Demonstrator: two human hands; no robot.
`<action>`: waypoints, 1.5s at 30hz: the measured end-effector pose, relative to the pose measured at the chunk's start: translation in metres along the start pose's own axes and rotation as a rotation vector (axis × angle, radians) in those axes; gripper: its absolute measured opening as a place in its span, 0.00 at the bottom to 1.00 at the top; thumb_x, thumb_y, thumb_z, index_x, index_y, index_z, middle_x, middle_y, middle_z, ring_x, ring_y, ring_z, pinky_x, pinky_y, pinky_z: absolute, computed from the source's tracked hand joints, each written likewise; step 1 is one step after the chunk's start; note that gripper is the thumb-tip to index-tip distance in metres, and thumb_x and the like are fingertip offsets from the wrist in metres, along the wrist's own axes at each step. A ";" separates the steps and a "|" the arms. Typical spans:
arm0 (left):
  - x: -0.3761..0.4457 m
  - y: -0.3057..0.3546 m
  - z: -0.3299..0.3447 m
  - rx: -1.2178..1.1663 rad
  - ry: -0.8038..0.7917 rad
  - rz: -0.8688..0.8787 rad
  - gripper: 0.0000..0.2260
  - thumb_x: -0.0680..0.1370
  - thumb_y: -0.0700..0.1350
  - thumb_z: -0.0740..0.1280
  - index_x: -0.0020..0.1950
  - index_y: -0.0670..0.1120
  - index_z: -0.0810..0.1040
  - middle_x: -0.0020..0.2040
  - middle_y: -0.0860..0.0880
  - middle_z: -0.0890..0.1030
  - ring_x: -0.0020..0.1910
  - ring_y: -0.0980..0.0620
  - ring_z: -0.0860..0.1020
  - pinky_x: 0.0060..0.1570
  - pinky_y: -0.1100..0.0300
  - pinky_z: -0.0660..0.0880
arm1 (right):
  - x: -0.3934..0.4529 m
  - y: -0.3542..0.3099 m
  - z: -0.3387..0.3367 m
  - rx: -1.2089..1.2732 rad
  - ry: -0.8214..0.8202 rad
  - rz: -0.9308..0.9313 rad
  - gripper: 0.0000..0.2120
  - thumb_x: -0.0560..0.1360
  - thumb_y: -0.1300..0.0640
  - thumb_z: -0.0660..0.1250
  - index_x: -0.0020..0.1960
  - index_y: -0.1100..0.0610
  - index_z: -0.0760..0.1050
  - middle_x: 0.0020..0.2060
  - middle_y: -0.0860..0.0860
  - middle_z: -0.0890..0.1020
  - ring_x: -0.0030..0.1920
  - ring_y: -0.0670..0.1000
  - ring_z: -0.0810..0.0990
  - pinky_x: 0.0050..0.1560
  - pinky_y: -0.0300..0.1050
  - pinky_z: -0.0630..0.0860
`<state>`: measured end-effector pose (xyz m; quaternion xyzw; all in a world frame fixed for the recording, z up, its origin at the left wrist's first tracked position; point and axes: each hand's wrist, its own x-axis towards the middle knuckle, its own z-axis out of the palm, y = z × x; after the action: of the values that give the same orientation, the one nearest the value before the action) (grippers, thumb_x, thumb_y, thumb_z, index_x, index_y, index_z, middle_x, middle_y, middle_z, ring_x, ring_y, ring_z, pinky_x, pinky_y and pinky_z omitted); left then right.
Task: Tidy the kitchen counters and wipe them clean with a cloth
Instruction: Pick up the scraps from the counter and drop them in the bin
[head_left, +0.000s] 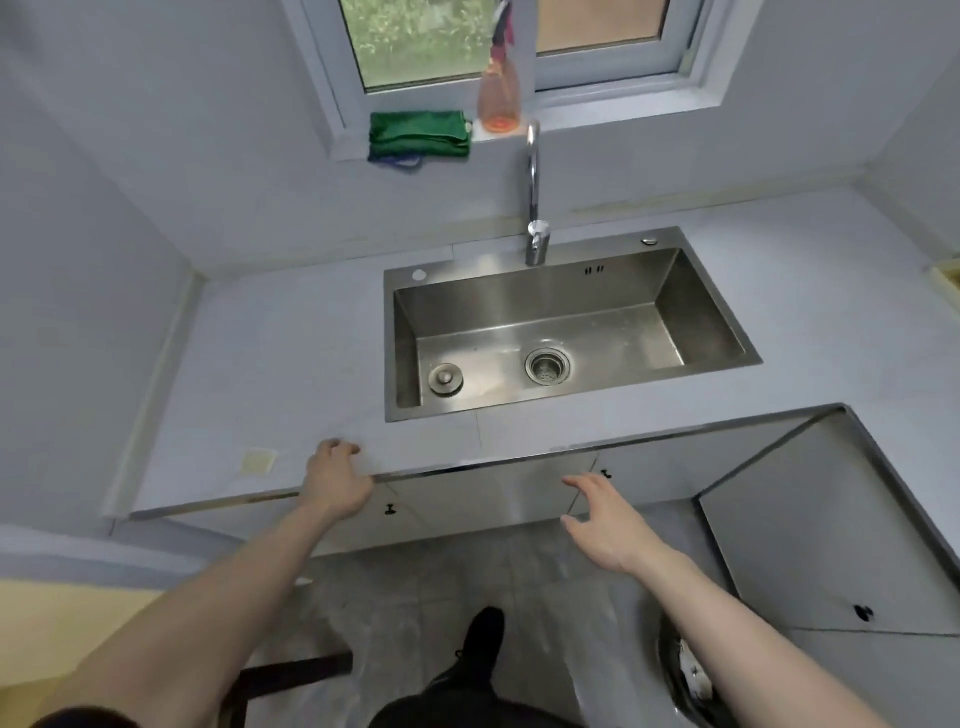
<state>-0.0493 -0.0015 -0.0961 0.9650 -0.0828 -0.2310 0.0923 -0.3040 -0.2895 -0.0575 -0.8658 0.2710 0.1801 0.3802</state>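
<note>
Looks like this is right at the start of the job, nothing picked up yet. Neither hand has a cloth in it. The left hand (335, 480) sits at the lower left of centre, fingers curled over the front edge of the desk (291, 364), so it's resting on the edge rather than holding anything you could carry. The right hand (605, 525) is lower centre-right, hanging in the air in front of the cupboard doors (519, 491), fingers spread and relaxed, holding nothing.

The thing the task needs is the green cloth (418, 136), folded up on the window sill (613, 106) in the upper middle of the frame, just beside a pink spray bottle (500, 96). It's well apart from both hands, past the steel sink (722, 332) and to the left of the tap (534, 197).

So my guess is the next move is a long reach up and over the sink to grab that cloth, probably the bottle too. The desk itself looks pretty bare apart from a pale square patch (258, 461) near the left hand, so tidying seems minor and wiping is the main bit left.
</note>
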 end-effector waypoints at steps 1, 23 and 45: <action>0.017 -0.015 -0.011 0.008 -0.014 -0.035 0.26 0.75 0.45 0.67 0.74 0.45 0.71 0.77 0.43 0.62 0.74 0.38 0.66 0.73 0.46 0.67 | 0.008 -0.013 0.001 -0.009 -0.001 -0.009 0.28 0.79 0.55 0.64 0.78 0.54 0.63 0.78 0.52 0.61 0.78 0.50 0.61 0.75 0.40 0.55; 0.025 -0.018 -0.021 -0.122 -0.030 0.158 0.26 0.79 0.36 0.61 0.78 0.39 0.67 0.78 0.42 0.66 0.77 0.43 0.65 0.78 0.53 0.59 | 0.019 -0.042 0.019 0.113 0.090 0.072 0.27 0.78 0.56 0.66 0.76 0.54 0.66 0.77 0.50 0.64 0.77 0.47 0.61 0.69 0.30 0.52; -0.285 0.394 0.171 0.157 -0.551 1.266 0.25 0.76 0.34 0.62 0.74 0.44 0.74 0.75 0.49 0.72 0.74 0.47 0.70 0.74 0.60 0.62 | -0.354 0.259 -0.006 0.609 0.697 0.764 0.28 0.78 0.57 0.67 0.76 0.53 0.66 0.75 0.53 0.67 0.74 0.54 0.67 0.72 0.44 0.62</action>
<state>-0.4253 -0.3496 -0.0379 0.6409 -0.6666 -0.3628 0.1150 -0.7395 -0.3222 -0.0151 -0.5671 0.7112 -0.0760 0.4083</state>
